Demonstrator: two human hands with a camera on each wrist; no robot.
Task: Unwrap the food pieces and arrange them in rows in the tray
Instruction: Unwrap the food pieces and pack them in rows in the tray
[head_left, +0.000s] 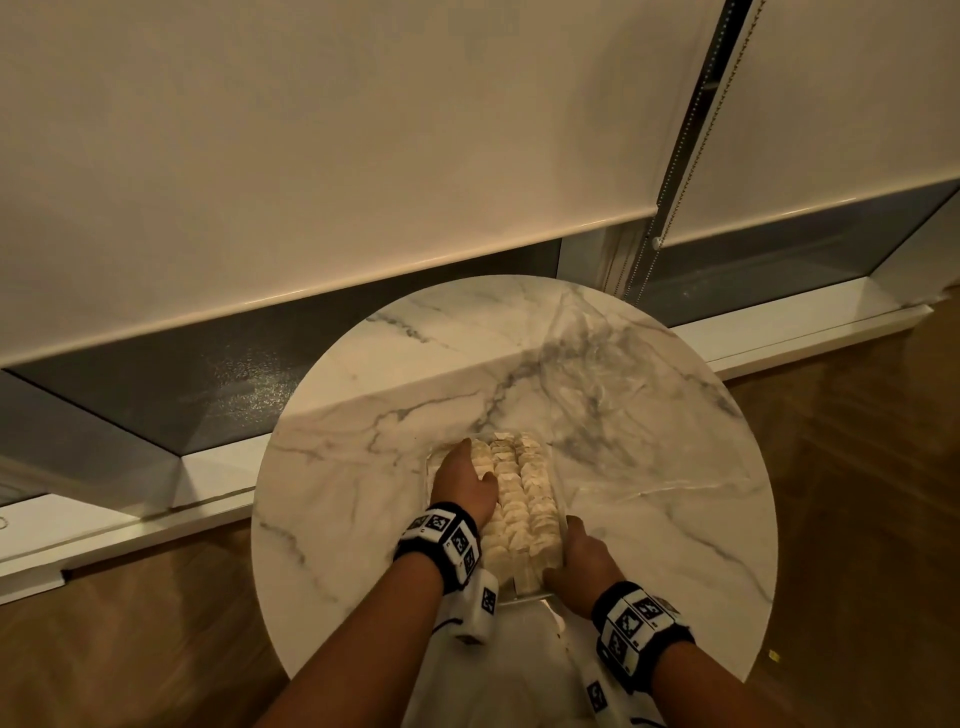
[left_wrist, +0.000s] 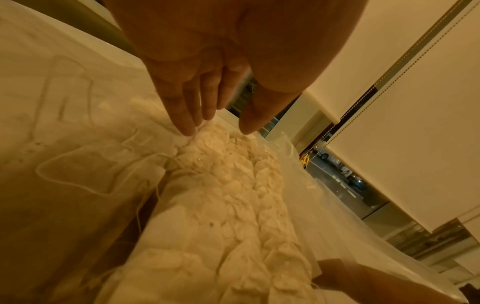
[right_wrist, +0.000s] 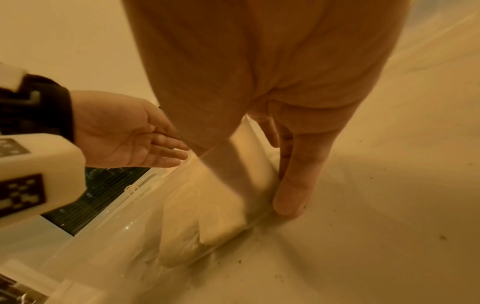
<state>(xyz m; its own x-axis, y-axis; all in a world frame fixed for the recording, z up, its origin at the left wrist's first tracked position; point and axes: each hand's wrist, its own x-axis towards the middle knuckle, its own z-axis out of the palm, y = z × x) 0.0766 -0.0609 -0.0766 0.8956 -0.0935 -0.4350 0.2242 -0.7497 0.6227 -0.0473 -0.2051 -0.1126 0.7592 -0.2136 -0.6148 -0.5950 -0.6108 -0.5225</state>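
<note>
A clear plastic tray (head_left: 560, 501) sits on the round marble table (head_left: 363, 493), packed with rows of pale folded food pieces (head_left: 527, 483). My left hand (head_left: 465, 480) lies flat over the left rows with straight fingers, the fingertips (left_wrist: 188, 127) touching the pieces (left_wrist: 233, 185) near the far left corner. My right hand (head_left: 576, 558) holds the tray's near right corner. Its thumb crosses the rim, and its straight fingers (right_wrist: 293, 185) press the outside of the right wall (right_wrist: 254, 156). In the right wrist view the left hand (right_wrist: 135, 139) hovers palm down.
Crumpled clear plastic wrap (head_left: 613, 410) is spread on the table behind and right of the tray. The table stands against a low window sill (head_left: 156, 499) under roller blinds, whose bead chains (head_left: 675, 171) hang at the back right. Small crumbs (right_wrist: 363, 236) dot the tabletop.
</note>
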